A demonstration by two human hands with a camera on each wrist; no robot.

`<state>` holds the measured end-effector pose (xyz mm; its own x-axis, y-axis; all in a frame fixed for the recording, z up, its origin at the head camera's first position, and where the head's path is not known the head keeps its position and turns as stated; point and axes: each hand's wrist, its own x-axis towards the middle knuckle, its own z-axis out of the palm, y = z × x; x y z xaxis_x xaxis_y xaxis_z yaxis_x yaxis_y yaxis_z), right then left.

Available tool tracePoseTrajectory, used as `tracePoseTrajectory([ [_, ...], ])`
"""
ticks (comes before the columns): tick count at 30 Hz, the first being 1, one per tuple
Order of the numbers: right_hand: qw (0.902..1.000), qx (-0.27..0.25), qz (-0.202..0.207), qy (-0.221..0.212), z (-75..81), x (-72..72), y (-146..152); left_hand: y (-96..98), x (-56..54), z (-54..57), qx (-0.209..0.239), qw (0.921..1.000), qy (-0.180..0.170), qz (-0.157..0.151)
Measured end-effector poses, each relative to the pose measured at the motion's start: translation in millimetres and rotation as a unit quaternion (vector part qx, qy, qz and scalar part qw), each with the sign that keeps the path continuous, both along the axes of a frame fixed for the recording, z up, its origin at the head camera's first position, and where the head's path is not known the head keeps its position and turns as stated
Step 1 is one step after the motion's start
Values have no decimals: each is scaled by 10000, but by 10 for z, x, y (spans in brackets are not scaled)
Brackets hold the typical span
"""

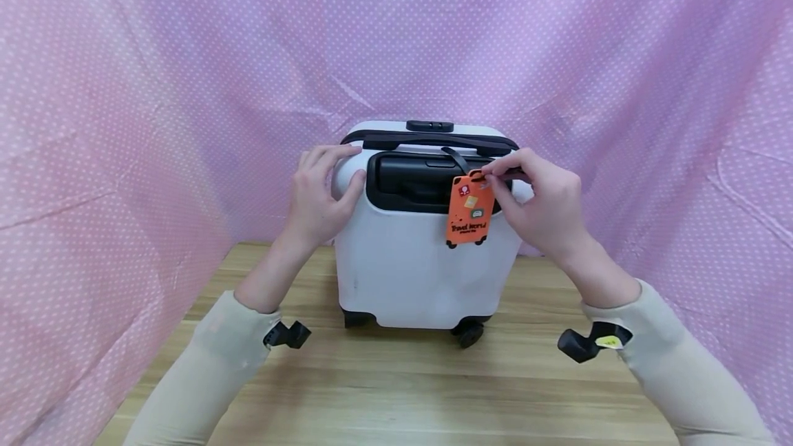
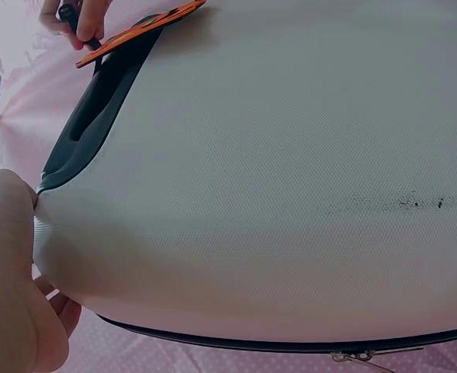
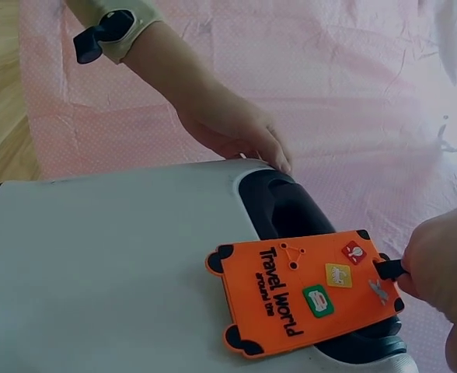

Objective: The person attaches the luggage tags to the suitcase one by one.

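A white suitcase [image 1: 415, 267] stands upright on its wheels, its black top handle [image 1: 434, 140] facing up. At its upper left corner my left hand [image 1: 322, 191] holds on, thumb on the front face and fingers round the side. An orange luggage tag [image 1: 469, 215] printed "Travel World" hangs before the black recess. My right hand [image 1: 542, 198] pinches the tag's black strap [image 3: 390, 269] close to the slot at its top. A piece of this strap rises behind the tag toward the handle; whether it loops round the handle, I cannot tell.
The suitcase stands on a wooden tabletop [image 1: 384, 391]. Behind and at both sides hangs pink dotted cloth [image 1: 396, 33]. A black combination lock [image 1: 429, 126] sits on the suitcase top, and a zipper pull [image 2: 357, 357] shows at its side.
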<state>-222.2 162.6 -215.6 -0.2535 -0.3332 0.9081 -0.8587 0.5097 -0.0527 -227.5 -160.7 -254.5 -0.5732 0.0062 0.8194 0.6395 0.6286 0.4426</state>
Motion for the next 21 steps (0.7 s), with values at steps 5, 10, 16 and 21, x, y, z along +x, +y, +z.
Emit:
tracePoseTrajectory([
  [5,9995,244,-117,-191,70,-14,5,2,-3,-7,32,10000,22,-7],
  [10,9983,459,-243,-261,173,-38,-52,0,-13,-19,82,9999,74,-29],
  [16,9962,717,-320,-373,279,-62,-94,5,-13,-21,64,10000,44,-40],
  [21,9944,863,-407,-456,328,-79,-124,8,-16,-12,70,9999,60,-41],
])
